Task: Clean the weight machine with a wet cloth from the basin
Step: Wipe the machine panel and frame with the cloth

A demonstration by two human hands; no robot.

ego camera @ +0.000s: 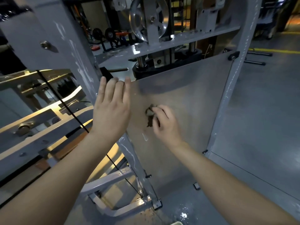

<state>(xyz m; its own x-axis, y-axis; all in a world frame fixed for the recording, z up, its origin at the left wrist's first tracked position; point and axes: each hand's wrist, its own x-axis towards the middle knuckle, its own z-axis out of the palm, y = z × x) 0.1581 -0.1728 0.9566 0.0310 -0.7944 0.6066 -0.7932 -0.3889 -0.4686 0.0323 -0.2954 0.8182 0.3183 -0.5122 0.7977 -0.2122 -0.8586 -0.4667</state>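
Cloth (150, 113) bunched in right hand (164, 122) fingers, pressed on machine panel (186, 88); left hand (112, 109) flat, released, at panel's top-left edge.

Dim, cool indoor light, warm glare at left, wet floor glinting, wide-angle bending at edges, slight blur.

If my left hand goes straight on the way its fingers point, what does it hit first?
Probably the black block just above the fingertips of the left hand, by the top edge of the panel. Depth is unclear; it might pass in front and meet the grey upright instead.
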